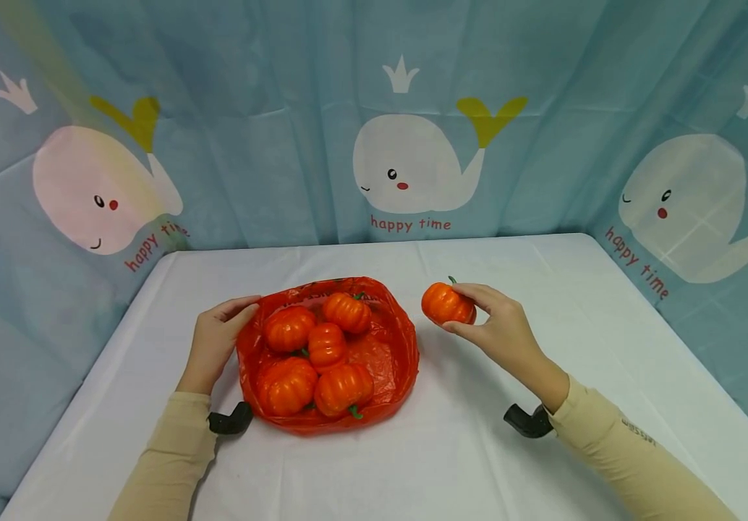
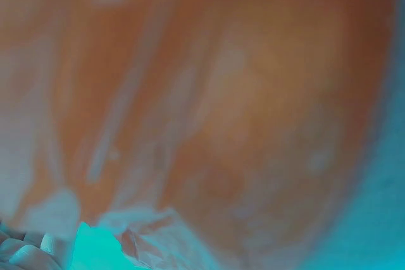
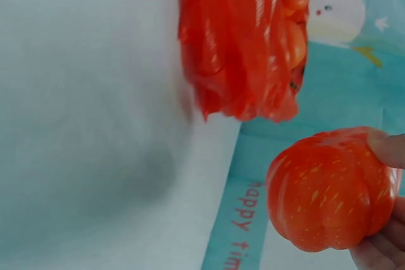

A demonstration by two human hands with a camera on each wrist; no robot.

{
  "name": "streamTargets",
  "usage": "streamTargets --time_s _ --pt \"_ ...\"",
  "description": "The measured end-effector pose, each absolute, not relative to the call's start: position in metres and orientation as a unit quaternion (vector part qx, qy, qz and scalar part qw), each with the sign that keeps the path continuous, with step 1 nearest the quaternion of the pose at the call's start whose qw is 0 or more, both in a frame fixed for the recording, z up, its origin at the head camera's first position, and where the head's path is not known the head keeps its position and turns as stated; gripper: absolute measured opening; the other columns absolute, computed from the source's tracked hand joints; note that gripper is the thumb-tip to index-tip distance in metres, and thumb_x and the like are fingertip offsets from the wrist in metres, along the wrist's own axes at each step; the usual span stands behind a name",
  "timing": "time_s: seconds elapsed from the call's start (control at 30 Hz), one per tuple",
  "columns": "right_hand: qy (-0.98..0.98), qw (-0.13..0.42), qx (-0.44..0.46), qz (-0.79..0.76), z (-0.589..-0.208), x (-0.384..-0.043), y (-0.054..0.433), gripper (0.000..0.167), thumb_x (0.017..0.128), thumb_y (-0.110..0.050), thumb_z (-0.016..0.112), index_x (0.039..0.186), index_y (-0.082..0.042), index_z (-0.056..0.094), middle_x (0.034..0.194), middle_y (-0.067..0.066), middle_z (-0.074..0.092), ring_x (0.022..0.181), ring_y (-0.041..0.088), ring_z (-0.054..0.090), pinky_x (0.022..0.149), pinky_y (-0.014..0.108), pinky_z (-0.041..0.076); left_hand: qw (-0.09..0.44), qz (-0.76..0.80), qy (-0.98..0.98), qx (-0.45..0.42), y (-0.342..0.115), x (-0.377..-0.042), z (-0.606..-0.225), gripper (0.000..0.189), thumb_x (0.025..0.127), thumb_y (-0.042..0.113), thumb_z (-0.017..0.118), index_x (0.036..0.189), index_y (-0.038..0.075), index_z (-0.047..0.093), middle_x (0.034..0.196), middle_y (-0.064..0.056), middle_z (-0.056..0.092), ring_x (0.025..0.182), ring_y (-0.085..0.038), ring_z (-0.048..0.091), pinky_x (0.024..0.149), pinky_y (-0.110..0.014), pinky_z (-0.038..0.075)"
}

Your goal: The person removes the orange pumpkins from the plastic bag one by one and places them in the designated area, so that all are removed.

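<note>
My right hand (image 1: pixel 500 322) pinches a small orange toy pumpkin (image 1: pixel 442 302) between thumb and fingers, raised over the table just right of a red plastic bag (image 1: pixel 380 354). A green stem pokes up from this pumpkin, and the right wrist view shows its ribbed, speckled side. The bag stands with its mouth spread wide. Inside it lie several more orange pumpkins (image 1: pixel 283 385), mostly at its left and front. At the bag's back left rim, my left hand (image 1: pixel 214 340) holds the edge between thumb and fingers. Blurred red plastic (image 2: pixel 253 93) fills most of the left wrist view.
A white cloth (image 1: pixel 374 477) covers the table. Behind and at both sides hangs a blue curtain (image 1: pixel 283 145) printed with whales. Black curved pieces (image 1: pixel 527 421) sit at both wrists; the left one is close to the bag's front left side.
</note>
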State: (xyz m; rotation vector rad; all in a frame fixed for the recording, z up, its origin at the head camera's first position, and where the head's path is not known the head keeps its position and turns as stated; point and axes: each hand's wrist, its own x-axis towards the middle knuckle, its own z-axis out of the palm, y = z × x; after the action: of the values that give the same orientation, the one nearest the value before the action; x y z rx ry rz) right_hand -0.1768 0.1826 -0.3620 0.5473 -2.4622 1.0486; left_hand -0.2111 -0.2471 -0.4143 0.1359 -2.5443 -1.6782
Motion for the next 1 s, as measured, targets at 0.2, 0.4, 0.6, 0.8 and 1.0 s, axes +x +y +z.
streamTargets --time_s 0.2,0.4,0.6,0.8,1.0 --pt "-0.899 0.169 0.17 0.367 -0.367 -0.186 0.192 0.053 0.074 -0.006 0.086 0.122 0.003 0.067 0.122 0.019 0.068 0.113 0.036 0.064 0.093 0.053 0.055 0.045 -0.547 -0.835 0.044 -0.247 -0.211 -0.414 0.055 0.097 0.05 0.057 0.134 0.01 0.063 0.12 0.01 0.065 0.109 0.0 0.054 0.084 -0.005 0.048" --pt "-0.911 0.143 0.148 0.359 -0.371 -0.199 0.199 0.052 0.075 -0.007 0.085 0.122 0.004 0.066 0.125 0.021 0.067 0.115 0.038 0.063 0.096 0.054 0.053 0.042 -0.542 -0.838 0.046 -0.247 -0.21 -0.414 0.055 0.098 0.05 0.056 0.135 0.011 0.062 0.129 -0.001 0.064 0.111 -0.001 0.053 0.085 -0.005 0.047" --pt "-0.924 0.122 0.131 0.339 -0.376 -0.213 0.205 0.054 0.077 -0.009 0.085 0.125 0.005 0.064 0.127 0.024 0.064 0.118 0.041 0.06 0.098 0.055 0.051 0.042 -0.54 -0.84 0.042 -0.248 -0.211 -0.413 0.054 0.098 0.051 0.055 0.135 0.012 0.062 0.129 0.0 0.065 0.112 -0.001 0.052 0.085 -0.005 0.047" --pt "-0.933 0.092 0.117 0.328 -0.386 -0.227 0.209 0.054 0.078 -0.008 0.083 0.126 0.007 0.063 0.13 0.025 0.062 0.121 0.042 0.058 0.1 0.056 0.05 0.045 -0.548 -0.835 0.037 -0.249 -0.211 -0.416 0.053 0.097 0.049 0.057 0.133 0.01 0.064 0.117 0.014 0.065 0.109 0.001 0.054 0.086 -0.005 0.048" --pt "-0.936 0.09 0.121 0.317 -0.389 -0.234 0.211 0.054 0.077 -0.006 0.083 0.125 0.008 0.063 0.129 0.026 0.063 0.12 0.043 0.058 0.1 0.057 0.05 0.051 -0.552 -0.832 0.032 -0.249 -0.211 -0.417 0.052 0.098 0.048 0.058 0.133 0.009 0.064 0.113 0.019 0.065 0.108 0.001 0.055 0.085 -0.006 0.048"
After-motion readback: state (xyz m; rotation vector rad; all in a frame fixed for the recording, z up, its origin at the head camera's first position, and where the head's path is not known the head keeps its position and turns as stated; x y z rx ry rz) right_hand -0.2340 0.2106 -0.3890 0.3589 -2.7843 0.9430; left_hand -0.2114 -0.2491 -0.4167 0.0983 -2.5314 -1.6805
